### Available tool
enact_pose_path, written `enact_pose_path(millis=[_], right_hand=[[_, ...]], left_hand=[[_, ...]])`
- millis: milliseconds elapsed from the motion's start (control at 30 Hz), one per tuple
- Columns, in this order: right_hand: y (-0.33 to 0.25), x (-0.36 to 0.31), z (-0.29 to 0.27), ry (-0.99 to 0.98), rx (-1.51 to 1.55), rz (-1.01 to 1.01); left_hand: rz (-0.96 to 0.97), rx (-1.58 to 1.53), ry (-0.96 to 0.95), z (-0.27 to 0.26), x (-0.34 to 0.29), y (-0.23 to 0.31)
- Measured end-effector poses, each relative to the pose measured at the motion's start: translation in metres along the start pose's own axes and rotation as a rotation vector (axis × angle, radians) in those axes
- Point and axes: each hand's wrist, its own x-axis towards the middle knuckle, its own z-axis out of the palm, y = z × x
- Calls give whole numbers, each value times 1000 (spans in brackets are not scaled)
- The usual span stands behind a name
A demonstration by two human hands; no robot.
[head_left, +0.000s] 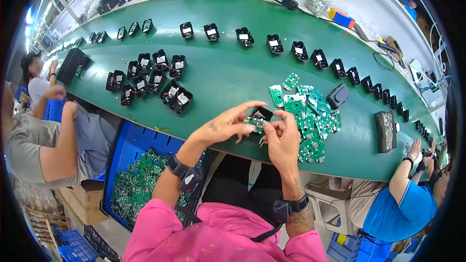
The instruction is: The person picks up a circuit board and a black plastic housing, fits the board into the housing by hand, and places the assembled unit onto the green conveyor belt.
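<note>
Over the near edge of the green table, both my hands are closed around a small black plastic housing [263, 112] with a green circuit board [254, 123] at its open side. My left hand [224, 125] grips the housing from the left, its thumb on the board. From the right, my right hand [282, 138] pinches the board's edge with thumb and fingers. Whether the board sits fully inside the housing is hidden by my fingers. Just right of my hands lies a loose pile of green circuit boards [310, 116], with a dark closed housing [338, 95] beside it.
Black housings with red wires [156, 80] cluster at the left, and a row of housings [274, 43] curves along the table's far side. A blue bin [121, 148] of boards stands below the edge at left. A foam block [386, 132] lies at right. Co-workers sit on both sides.
</note>
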Motion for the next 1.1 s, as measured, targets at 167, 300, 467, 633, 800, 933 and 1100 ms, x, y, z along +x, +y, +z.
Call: enact_pose_path(millis=[167,300,467,633,800,933,1100], right_hand=[[-11,-14,2,16,55,11],[-16,-26,7,84,-89,-163],[-27,-43,1,209,-225,-401],[-32,-49,4,59,38,-259],[-35,-61,9,163,-154,-331],[-28,-66,11,332,-347,-581],[-27,-84,27,257,-120,-542]], left_hand=[[-22,-121,146,29,-28,8],[26,-20,280,47,-42,12],[85,61,352,64,-57,17],[166,286,396,79,-65,23],[268,479,459,91,-72,18],[284,470,462,104,-76,16],[175,7,543,111,-85,-2]])
